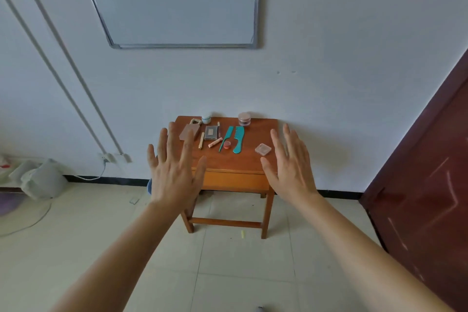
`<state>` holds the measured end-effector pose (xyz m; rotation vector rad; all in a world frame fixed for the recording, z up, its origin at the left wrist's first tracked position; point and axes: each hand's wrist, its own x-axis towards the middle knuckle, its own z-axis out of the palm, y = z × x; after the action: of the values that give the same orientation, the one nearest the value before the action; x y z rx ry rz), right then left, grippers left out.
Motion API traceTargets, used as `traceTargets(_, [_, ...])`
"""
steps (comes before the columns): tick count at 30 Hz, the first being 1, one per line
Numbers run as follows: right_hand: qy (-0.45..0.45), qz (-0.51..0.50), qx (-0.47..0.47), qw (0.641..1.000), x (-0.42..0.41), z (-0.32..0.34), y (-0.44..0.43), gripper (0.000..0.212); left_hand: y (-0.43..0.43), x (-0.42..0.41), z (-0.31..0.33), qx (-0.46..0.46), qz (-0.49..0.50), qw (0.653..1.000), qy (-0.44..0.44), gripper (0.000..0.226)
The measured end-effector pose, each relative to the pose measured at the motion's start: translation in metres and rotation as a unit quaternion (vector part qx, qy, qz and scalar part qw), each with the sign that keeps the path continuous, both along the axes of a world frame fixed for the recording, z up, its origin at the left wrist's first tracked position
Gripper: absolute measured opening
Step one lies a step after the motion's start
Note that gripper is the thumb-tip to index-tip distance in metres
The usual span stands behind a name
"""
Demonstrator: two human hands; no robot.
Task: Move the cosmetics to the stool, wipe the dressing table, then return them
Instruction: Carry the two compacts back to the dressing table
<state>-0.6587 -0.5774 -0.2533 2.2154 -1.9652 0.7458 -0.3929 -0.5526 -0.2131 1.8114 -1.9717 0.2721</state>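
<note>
My left fingers (pixel 188 142) and right fingers (pixel 276 143) hover spread and empty before the bench (pixel 243 162), cosmetics (pixel 211 132) lying just beyond them; best to lift the small loose pieces singly, round ones first.

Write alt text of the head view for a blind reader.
A left hand and a right hand, both open, reach toward a wooden table against a white wall. On it lie cosmetics, among them a teal comb and a pink jar. A whiteboard hangs above.
</note>
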Motion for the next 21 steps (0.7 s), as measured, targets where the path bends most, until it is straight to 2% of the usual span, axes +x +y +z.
traceTargets(6, [0.025, 0.055, 0.063, 0.996, 0.005, 0.003, -0.151, 0.070, -0.149, -0.003, -0.007, 0.115, 0.053, 0.992, -0.026, 0.067])
traceTargets(10, [0.045, 0.090, 0.097, 0.990, 0.028, -0.001, -0.231, 0.069, -0.212, 0.020, -0.016, 0.142, 0.063, 0.987, -0.042, 0.073])
traceTargets(14, [0.045, 0.116, 0.156, 0.980, 0.059, -0.022, -0.301, 0.075, -0.277, 0.054, -0.037, 0.160, 0.082, 0.983, -0.047, 0.065])
traceTargets(18, [0.065, 0.127, 0.230, 0.963, 0.086, -0.050, -0.364, 0.071, -0.348, 0.087, -0.066, 0.189, 0.062, 0.979, -0.034, 0.065])
traceTargets(21, [0.070, 0.105, 0.275, 0.953, 0.108, -0.071, -0.401, 0.068, -0.403, 0.108, -0.091, 0.253, 0.037, 0.965, -0.054, 0.068])
